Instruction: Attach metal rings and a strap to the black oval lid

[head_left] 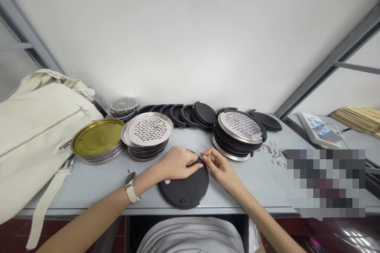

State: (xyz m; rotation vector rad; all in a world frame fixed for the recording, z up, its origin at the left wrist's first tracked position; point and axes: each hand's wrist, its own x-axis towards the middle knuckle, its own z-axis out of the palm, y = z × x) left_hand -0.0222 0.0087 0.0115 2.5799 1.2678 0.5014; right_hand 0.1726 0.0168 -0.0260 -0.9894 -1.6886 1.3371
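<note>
A round black plastic disc (185,189) lies on the table's front part, in front of my body. My left hand (178,164) rests over its upper edge, fingers curled round the rim and thumb pointing right. At the disc's upper right edge, my right hand (218,166) is closed in a pinch on a small shiny metal ring (201,157), mostly hidden by the fingertips. Several similar loose metal rings (275,152) lie to the right. Right of centre stands a stack of black discs (230,142) topped by a perforated metal plate (241,125).
Perforated silver plates (152,128) and gold lids (97,138) are stacked at left, beside a cream bag (38,126). More black discs (204,114) line the wall. At right are a white power strip (319,130), wooden pieces (359,118) and a blurred-out patch (326,184).
</note>
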